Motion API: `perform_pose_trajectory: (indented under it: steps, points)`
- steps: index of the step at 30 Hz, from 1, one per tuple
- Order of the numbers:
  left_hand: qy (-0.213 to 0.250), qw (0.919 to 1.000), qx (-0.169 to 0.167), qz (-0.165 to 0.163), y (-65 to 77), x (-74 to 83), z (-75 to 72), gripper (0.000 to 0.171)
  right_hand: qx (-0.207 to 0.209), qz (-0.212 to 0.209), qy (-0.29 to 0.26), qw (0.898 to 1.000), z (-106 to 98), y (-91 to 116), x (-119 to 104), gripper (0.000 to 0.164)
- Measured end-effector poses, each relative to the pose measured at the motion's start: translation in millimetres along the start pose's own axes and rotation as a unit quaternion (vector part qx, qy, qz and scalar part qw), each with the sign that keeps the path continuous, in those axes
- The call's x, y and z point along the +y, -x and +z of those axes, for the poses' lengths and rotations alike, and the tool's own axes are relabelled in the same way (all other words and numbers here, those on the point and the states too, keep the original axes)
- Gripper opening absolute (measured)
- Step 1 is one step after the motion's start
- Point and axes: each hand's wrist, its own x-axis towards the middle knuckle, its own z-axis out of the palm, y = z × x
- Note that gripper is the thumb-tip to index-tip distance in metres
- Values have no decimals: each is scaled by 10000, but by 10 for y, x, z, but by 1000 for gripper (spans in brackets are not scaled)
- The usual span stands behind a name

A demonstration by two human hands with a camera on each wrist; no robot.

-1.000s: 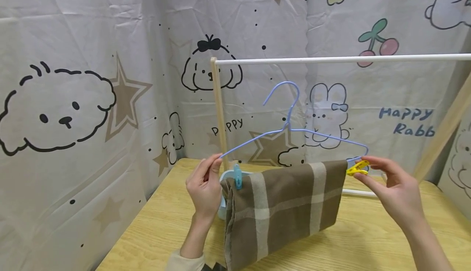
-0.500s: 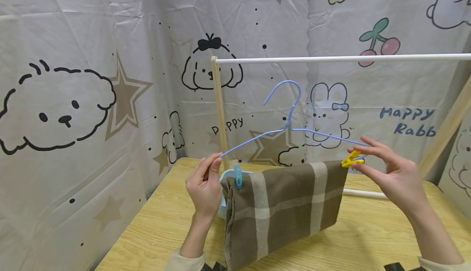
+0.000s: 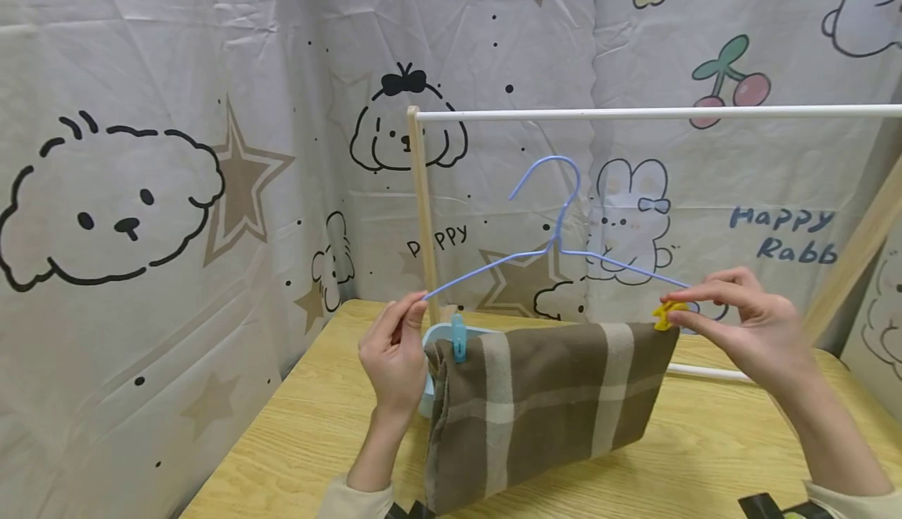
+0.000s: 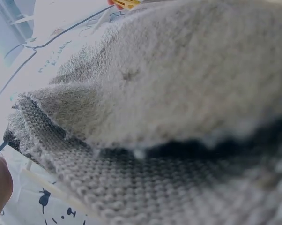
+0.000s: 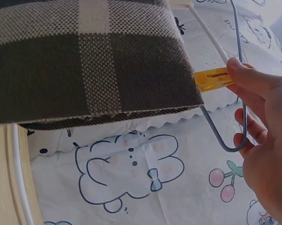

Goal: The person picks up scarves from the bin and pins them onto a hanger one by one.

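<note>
A brown plaid cloth (image 3: 546, 401) hangs folded over the lower bar of a blue wire hanger (image 3: 486, 267). My left hand (image 3: 395, 355) pinches the hanger's left end. Close to that hand, a light-blue clothespin (image 3: 459, 337) is clipped on the cloth's upper left corner. At the upper right corner, my right hand (image 3: 757, 327) holds a yellow clothespin (image 5: 212, 79) between thumb and forefinger. Its tip meets the cloth's edge; how far it grips is hidden. In the right wrist view, other fingers of that hand touch the hanger's bent end. Cloth fills most of the left wrist view.
Behind the hanger stands a rack with a white rod (image 3: 634, 114) and wooden posts (image 3: 423, 206). A light-blue container (image 3: 427, 403) sits on the wooden table (image 3: 282, 441), partly behind the cloth. A printed curtain (image 3: 282, 73) surrounds the table.
My right hand has shifted left and turned, bringing the yellow clothespin from beside the cloth onto its upper right corner. The cloth's right end has dipped slightly. The left hand keeps its hold.
</note>
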Motion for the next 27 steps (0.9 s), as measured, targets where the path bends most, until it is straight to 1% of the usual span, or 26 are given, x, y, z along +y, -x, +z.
perform_pose_trajectory:
  steps: [1,3,7,10,13,14,15,16,17,18,20,23,25,27]
  points:
    - [-15,10000,10,-19,3,-1,0,8,-9,-78,61,10000,-2,0,-2,29]
    - [-31,10000,30,-59,9,-4,1,8,-16,-360,185,9992,-7,-4,-3,32]
    - [-75,9999,68,-102,18,-3,5,9,-116,-1129,320,9930,-35,-21,18,40]
    - [-77,9999,98,-117,19,4,12,9,-234,-1709,332,9844,-57,-35,59,41]
    - [-46,9999,148,-22,15,18,22,9,-410,-2316,385,9712,-52,-48,122,18]
    - [-49,9998,167,55,13,24,24,10,-443,-2500,391,9664,-42,-51,143,15]
    - [-27,9998,172,135,10,30,27,12,-485,-2636,395,9626,-32,-52,162,20]
    - [-10,9996,174,212,8,34,33,15,-508,-2762,372,9590,-22,-52,180,28]
    - [6,9994,168,287,6,39,38,17,-514,-2837,349,9569,-14,-49,195,36]
    - [22,9992,156,358,5,44,45,19,-495,-2861,334,9563,-8,-43,205,39]
    - [48,9990,129,425,4,47,57,21,-436,-2857,323,9568,-5,-35,220,40]
    - [58,9990,65,437,6,41,61,22,-427,-2732,524,9596,-11,-18,240,32]
    - [24,9990,49,446,7,35,57,21,-424,-2673,639,9605,-7,-11,251,37]
    - [4,9992,16,393,10,24,49,20,-371,-2620,548,9628,-5,5,243,42]
